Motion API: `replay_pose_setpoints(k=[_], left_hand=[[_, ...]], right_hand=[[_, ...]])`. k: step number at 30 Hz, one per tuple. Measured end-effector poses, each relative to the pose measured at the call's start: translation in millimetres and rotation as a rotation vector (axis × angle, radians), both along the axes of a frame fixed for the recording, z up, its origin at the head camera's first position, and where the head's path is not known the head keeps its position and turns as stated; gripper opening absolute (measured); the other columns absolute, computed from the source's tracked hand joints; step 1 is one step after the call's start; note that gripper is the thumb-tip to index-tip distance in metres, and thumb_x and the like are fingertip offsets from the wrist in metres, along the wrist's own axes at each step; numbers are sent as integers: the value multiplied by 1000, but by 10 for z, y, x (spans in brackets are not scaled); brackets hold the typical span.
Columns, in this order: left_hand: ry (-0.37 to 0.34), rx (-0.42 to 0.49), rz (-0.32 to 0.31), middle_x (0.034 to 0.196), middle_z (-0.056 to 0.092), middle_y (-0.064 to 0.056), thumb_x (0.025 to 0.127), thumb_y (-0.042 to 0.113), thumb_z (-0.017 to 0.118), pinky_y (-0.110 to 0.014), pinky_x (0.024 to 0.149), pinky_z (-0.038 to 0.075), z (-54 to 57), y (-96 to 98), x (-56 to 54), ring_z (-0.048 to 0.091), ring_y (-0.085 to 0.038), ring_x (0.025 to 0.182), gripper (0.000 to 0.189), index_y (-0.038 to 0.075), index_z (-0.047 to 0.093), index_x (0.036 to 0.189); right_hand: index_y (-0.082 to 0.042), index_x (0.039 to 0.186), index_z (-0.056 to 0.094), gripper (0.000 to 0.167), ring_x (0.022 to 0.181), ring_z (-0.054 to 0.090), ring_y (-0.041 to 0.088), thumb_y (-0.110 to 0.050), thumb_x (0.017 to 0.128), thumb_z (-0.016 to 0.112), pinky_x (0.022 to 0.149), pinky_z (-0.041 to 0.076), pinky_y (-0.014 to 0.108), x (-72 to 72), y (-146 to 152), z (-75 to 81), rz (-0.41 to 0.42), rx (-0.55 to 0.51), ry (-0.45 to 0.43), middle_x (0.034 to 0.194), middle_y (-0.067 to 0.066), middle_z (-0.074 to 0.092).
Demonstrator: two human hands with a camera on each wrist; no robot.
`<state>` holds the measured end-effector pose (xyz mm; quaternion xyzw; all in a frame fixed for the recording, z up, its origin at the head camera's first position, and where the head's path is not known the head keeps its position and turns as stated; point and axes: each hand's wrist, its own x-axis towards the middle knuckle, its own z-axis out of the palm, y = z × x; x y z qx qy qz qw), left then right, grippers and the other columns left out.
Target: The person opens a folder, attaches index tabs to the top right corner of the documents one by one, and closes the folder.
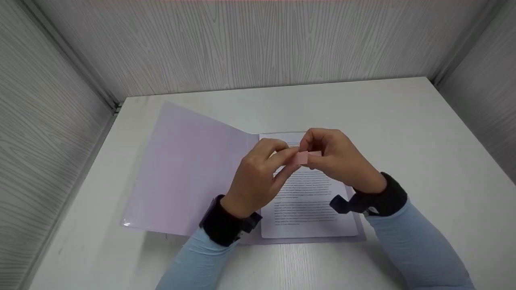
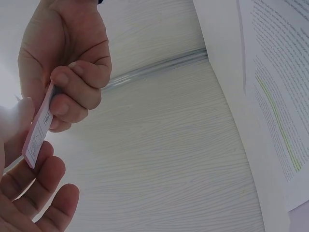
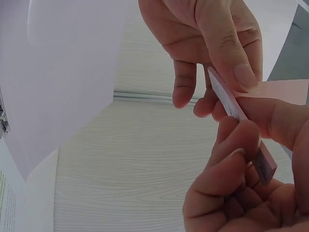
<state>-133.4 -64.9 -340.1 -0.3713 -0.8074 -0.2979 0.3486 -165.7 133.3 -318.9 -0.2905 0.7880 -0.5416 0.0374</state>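
Blue sleeves (image 1: 199, 259) lead to my left hand (image 1: 258, 173) and right hand (image 1: 340, 157), pinching a pink sticky-note pad (image 1: 302, 158), 3 o'clock from the lilac folder cover (image 1: 189, 169); likely light, bendable, best held by its edges.

Fingers (image 1: 284, 156) partly hide the pink pad (image 1: 301, 158), and the print (image 1: 304, 204) is too small to read.
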Motion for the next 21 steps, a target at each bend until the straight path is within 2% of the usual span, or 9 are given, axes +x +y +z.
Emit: replay_pose_setpoints(k=[7, 17, 21], left_hand=[[9, 9, -14, 90, 61, -8, 90, 23, 68, -19, 72, 48, 5, -8, -1, 55, -18, 84, 26, 1, 73, 104], [15, 32, -22, 89, 62, -8, 89, 22, 70, -22, 70, 48, 25, -13, 13, 55, -18, 82, 25, 1, 73, 102], [17, 51, -30, 88, 62, -8, 90, 21, 69, -22, 67, 46, 32, -14, 9, 55, -17, 80, 23, 1, 73, 101]], right_hand=[[-7, 83, 61, 13, 57, 50, 20, -13, 85, 72, 51, 45, 27, -31, 0, -24, -27, 29, -20, 70, 8, 59], [-7, 79, 60, 22, 55, 47, 17, -22, 83, 76, 49, 41, 26, -67, 20, -37, -42, 79, -28, 67, 7, 58], [-8, 78, 60, 19, 56, 49, 17, -18, 84, 74, 50, 43, 26, -85, 28, -48, -49, 92, -31, 67, 7, 58]])
